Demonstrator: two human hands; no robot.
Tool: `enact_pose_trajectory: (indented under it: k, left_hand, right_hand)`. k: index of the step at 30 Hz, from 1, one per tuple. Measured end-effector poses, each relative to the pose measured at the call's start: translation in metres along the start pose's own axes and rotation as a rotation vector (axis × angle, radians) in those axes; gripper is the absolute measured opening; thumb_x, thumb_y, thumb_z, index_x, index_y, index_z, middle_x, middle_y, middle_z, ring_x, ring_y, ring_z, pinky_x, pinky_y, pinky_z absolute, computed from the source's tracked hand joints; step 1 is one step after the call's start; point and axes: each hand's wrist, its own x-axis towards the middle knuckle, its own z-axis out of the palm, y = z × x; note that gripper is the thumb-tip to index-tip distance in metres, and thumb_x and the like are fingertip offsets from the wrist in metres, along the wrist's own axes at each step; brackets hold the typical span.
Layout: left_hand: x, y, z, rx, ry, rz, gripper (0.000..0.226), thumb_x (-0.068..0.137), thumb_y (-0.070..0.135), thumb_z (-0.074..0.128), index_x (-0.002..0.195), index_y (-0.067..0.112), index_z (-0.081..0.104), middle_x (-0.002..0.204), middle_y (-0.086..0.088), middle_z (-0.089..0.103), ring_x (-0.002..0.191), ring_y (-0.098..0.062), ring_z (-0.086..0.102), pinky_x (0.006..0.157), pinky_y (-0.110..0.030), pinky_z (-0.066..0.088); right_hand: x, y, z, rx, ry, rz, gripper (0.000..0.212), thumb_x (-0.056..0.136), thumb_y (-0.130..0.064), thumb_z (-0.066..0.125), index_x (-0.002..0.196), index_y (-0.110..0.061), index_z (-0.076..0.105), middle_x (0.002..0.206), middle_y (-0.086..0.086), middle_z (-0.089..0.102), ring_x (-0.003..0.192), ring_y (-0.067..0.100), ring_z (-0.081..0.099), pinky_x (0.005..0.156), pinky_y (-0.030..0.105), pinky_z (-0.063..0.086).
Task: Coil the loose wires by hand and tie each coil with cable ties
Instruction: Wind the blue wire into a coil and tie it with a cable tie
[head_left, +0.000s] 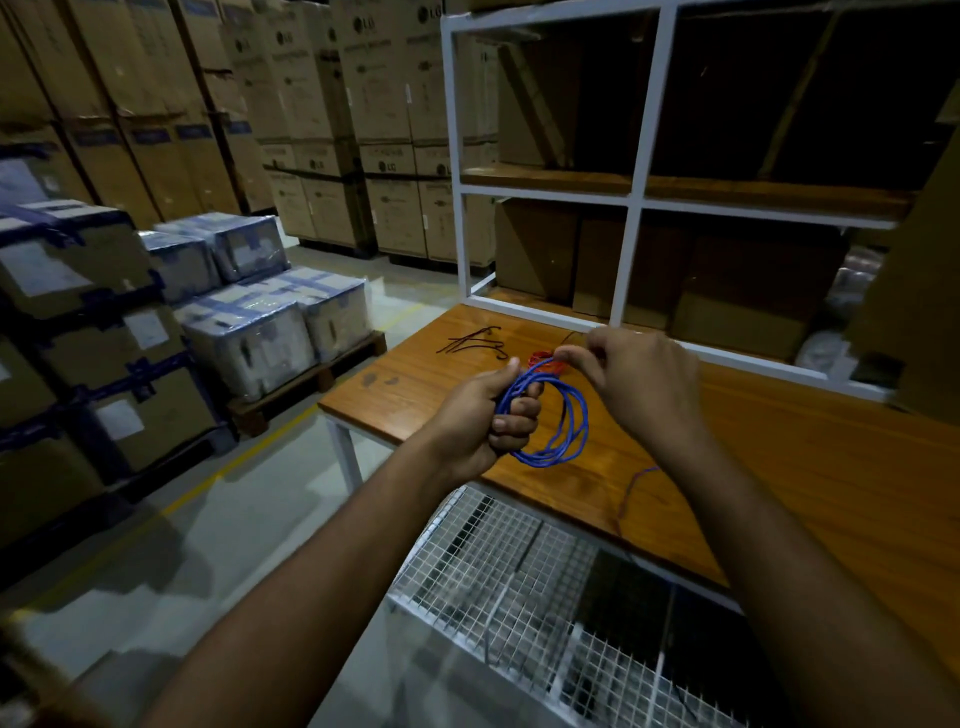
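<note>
Currently left hand (488, 415) clenches a blue insulated wire coil (550, 415) above the orange-brown wooden tabletop (779, 467); right hand (639, 374) pinches its top loop. Thin dark cable ties (475, 343) lie on the tabletop beyond, near a red wire bundle (545, 364).

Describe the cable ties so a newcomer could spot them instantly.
Find the wooden table in front of the white shelf frame. At its far left corner, beyond both hands, lie the cable ties: thin dark straight strips, unlike the looped blue wire and red wire.
</note>
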Motion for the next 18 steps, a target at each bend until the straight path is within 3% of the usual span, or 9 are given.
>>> enact_pose_trajectory:
  k: [3, 6, 10, 12, 14, 16, 18]
  left_hand:
    - [-0.003, 0.007, -0.005, -0.038, 0.001, 0.055, 0.033, 0.102, 0.037, 0.038, 0.082, 0.013, 0.048, 0.053, 0.009, 0.034, 0.037, -0.001, 0.028, 0.036, -0.014, 0.019]
    - [-0.001, 0.025, -0.018, -0.036, 0.1, 0.143, 0.033, 0.105, 0.033, 0.035, 0.08, 0.015, 0.046, 0.051, 0.01, 0.031, 0.036, -0.001, 0.025, 0.035, -0.016, 0.017]
    - [0.002, 0.039, -0.03, 0.035, 0.17, 0.173, 0.032, 0.106, 0.031, 0.034, 0.08, 0.016, 0.045, 0.052, 0.009, 0.029, 0.037, -0.003, 0.023, 0.035, -0.017, 0.016]
    - [0.006, 0.039, -0.028, 0.062, 0.183, 0.192, 0.032, 0.106, 0.03, 0.034, 0.081, 0.015, 0.046, 0.053, 0.009, 0.03, 0.038, -0.003, 0.024, 0.036, -0.017, 0.017]
    - [0.012, 0.039, -0.026, 0.055, 0.192, 0.216, 0.032, 0.107, 0.031, 0.034, 0.081, 0.015, 0.046, 0.052, 0.009, 0.03, 0.038, -0.003, 0.024, 0.036, -0.017, 0.018]
    - [0.018, 0.04, -0.023, 0.039, 0.189, 0.234, 0.032, 0.107, 0.031, 0.034, 0.082, 0.015, 0.046, 0.052, 0.009, 0.031, 0.038, -0.003, 0.024, 0.035, -0.017, 0.02]
    - [0.022, 0.041, -0.019, 0.022, 0.184, 0.242, 0.033, 0.108, 0.03, 0.032, 0.082, 0.015, 0.046, 0.05, 0.009, 0.031, 0.037, -0.003, 0.025, 0.034, -0.017, 0.022]
  right_hand:
    - [-0.001, 0.017, 0.009, 0.443, -0.292, 0.07, 0.059, 0.086, -0.072, 0.034, 0.064, -0.02, 0.053, 0.06, -0.002, 0.049, 0.056, 0.015, 0.046, 0.056, 0.034, 0.036]
    - [-0.019, 0.041, 0.019, 1.033, -0.636, 0.138, 0.042, 0.093, -0.05, 0.047, 0.07, -0.014, 0.053, 0.067, 0.003, 0.043, 0.06, 0.014, 0.039, 0.059, 0.028, 0.036]
    - [-0.044, 0.061, 0.05, 1.429, -0.711, 0.227, 0.014, 0.093, -0.008, 0.06, 0.104, 0.0, 0.064, 0.078, 0.008, 0.059, 0.071, 0.013, 0.058, 0.067, 0.02, 0.049]
    - [-0.05, 0.053, 0.063, 1.412, -0.659, 0.308, 0.017, 0.095, 0.005, 0.053, 0.105, -0.002, 0.065, 0.089, 0.011, 0.067, 0.079, 0.016, 0.068, 0.077, 0.023, 0.057]
    - [-0.056, 0.039, 0.076, 1.247, -0.519, 0.356, 0.014, 0.098, 0.0, 0.055, 0.095, -0.008, 0.066, 0.095, 0.013, 0.069, 0.081, 0.02, 0.074, 0.08, 0.033, 0.06]
    - [-0.061, 0.025, 0.087, 1.003, -0.379, 0.325, 0.015, 0.1, -0.013, 0.057, 0.087, -0.016, 0.065, 0.086, 0.009, 0.07, 0.073, 0.017, 0.075, 0.073, 0.041, 0.062]
    - [-0.065, 0.012, 0.093, 0.78, -0.305, 0.237, 0.021, 0.102, -0.024, 0.052, 0.082, -0.021, 0.059, 0.074, 0.0, 0.068, 0.063, 0.011, 0.072, 0.062, 0.038, 0.057]
